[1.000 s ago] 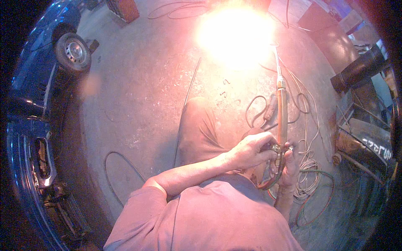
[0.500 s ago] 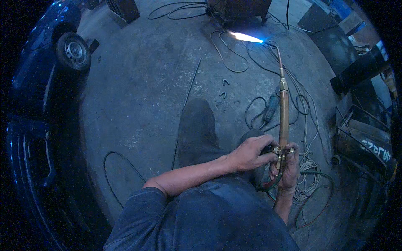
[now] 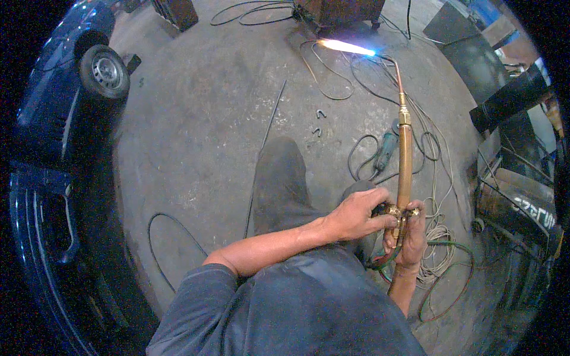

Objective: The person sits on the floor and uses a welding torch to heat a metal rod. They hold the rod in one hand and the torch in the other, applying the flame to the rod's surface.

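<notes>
A lit brass gas torch (image 3: 405, 160) points away from me, its thin bent tip throwing a white and blue flame (image 3: 350, 47) to the left. My right hand (image 3: 412, 240) is closed round the torch's lower end, by the valves and hoses. From the left side, my left hand (image 3: 359, 215) pinches a valve knob (image 3: 387, 210) at the torch's base between thumb and fingers. Red and green hoses (image 3: 386, 259) run down from the torch beside my right wrist.
An angle grinder (image 3: 387, 149) lies by tangled cables. Two bent metal hooks (image 3: 320, 114) and a long thin rod (image 3: 274, 113) are on the floor. A dark car (image 3: 50, 113) stands left, a rusty metal box (image 3: 347, 13) ahead, a dark cylinder (image 3: 504, 199) right.
The torch has shifted very slightly to the right and its flame looks a little longer. The picture is brighter. Both hands keep their hold.
</notes>
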`<action>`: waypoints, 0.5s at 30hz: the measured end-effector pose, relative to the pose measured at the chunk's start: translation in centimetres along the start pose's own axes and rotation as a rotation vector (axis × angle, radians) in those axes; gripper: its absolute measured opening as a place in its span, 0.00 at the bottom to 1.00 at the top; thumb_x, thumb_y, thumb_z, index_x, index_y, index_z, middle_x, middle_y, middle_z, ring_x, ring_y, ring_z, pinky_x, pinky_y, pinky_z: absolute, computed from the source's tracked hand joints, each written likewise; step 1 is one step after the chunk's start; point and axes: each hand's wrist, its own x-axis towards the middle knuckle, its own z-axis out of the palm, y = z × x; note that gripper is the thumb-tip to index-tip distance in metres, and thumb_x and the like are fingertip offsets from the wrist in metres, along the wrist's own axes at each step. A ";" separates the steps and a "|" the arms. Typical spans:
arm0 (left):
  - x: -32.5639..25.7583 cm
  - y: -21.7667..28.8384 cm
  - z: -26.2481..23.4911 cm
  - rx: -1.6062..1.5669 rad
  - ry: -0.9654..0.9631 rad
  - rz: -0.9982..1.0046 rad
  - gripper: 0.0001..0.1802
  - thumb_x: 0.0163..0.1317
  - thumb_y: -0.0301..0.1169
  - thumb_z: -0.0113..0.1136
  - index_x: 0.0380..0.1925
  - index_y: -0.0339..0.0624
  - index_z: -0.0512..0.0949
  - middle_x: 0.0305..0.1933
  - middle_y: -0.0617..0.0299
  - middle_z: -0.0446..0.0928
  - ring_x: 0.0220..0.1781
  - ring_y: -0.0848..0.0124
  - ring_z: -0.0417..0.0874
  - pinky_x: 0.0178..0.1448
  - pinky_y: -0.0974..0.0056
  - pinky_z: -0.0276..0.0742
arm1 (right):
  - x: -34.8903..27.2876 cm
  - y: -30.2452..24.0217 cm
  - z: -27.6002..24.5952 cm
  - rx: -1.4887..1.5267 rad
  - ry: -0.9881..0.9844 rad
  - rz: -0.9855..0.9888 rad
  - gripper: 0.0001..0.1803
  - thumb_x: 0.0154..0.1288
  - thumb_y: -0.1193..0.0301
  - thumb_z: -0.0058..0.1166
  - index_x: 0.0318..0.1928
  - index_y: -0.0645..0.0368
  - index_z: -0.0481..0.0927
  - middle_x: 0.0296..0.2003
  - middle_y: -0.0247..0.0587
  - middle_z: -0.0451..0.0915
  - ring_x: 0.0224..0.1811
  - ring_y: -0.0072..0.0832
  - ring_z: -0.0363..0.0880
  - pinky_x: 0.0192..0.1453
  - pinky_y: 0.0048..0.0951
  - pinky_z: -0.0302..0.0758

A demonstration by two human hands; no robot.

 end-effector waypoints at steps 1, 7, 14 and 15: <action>0.0 0.2 -0.1 0.002 0.000 -0.007 0.21 0.64 0.43 0.69 0.46 0.37 0.78 0.43 0.46 0.82 0.46 0.46 0.86 0.50 0.51 0.81 | 0.0 0.0 0.0 0.000 -0.005 -0.003 0.16 0.81 0.55 0.47 0.59 0.46 0.64 0.34 0.44 0.80 0.15 0.27 0.75 0.13 0.27 0.74; 0.0 2.1 -0.9 0.023 -0.051 0.006 0.21 0.66 0.42 0.65 0.50 0.37 0.77 0.44 0.44 0.81 0.49 0.45 0.85 0.52 0.49 0.80 | 0.0 -0.3 0.2 -0.028 0.029 -0.012 0.17 0.81 0.55 0.47 0.59 0.46 0.63 0.35 0.45 0.80 0.16 0.27 0.77 0.13 0.27 0.74; -0.3 1.5 -0.6 0.037 -0.061 0.031 0.21 0.66 0.40 0.64 0.52 0.37 0.77 0.45 0.43 0.81 0.49 0.44 0.84 0.52 0.47 0.79 | -0.3 -0.1 -0.2 0.035 -0.042 -0.012 0.17 0.81 0.55 0.47 0.59 0.47 0.63 0.37 0.48 0.81 0.16 0.28 0.78 0.13 0.28 0.75; -0.3 1.6 -0.6 0.037 -0.058 0.038 0.21 0.66 0.40 0.64 0.51 0.37 0.77 0.45 0.43 0.81 0.49 0.44 0.84 0.52 0.47 0.79 | -0.4 0.0 -0.2 0.036 -0.037 -0.011 0.17 0.81 0.55 0.48 0.59 0.46 0.63 0.37 0.48 0.81 0.16 0.28 0.78 0.13 0.28 0.75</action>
